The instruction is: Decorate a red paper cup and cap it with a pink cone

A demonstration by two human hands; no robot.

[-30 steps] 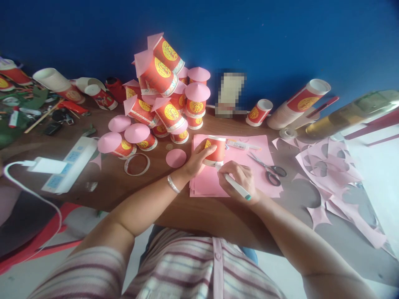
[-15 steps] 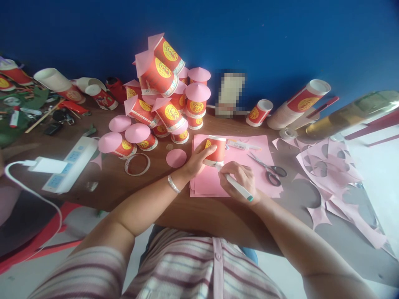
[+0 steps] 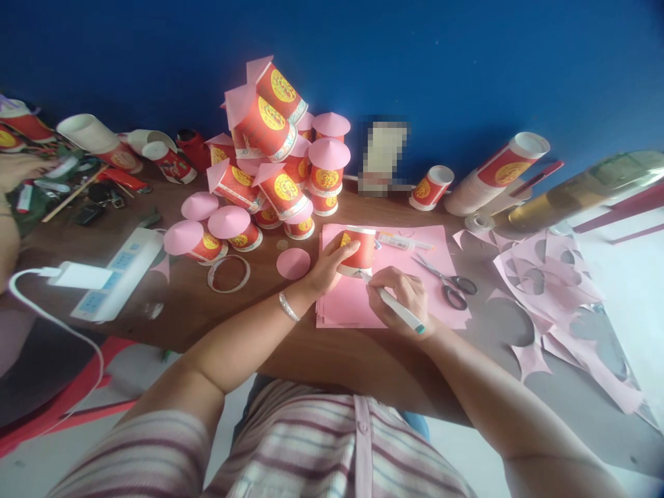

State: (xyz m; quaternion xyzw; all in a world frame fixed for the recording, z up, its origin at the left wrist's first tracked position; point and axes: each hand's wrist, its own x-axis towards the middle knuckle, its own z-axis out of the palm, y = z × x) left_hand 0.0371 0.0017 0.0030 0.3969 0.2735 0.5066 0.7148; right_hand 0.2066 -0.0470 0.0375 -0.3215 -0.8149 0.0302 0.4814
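Observation:
My left hand [image 3: 330, 268] is closed around a red paper cup [image 3: 363, 253] with a yellow print and a white band at its lower edge. In my right hand [image 3: 402, 297] is a white marker pen [image 3: 402, 311] with a green end, held like a pencil. Its tip is at the cup's lower band; whether it touches I cannot tell. Beneath both hands lie pink paper sheets [image 3: 347, 308]. On the sheets rest black-handled scissors [image 3: 446, 282] and a white glue-like tube [image 3: 397, 241]. A pink paper disc [image 3: 293, 263] lies left of them.
Several red cups with pink cone tops [image 3: 285, 190] are piled at the back left. A power strip [image 3: 119, 273], tape ring [image 3: 228, 274] and another person's hand [image 3: 23, 169] are to the left. Cut pink scraps [image 3: 555, 277] and a cup stack [image 3: 498, 173] are on the right.
My right hand and the marker have shifted slightly right and the pen tip has drawn back a little. At the far left, another person's hand has come in over the clutter.

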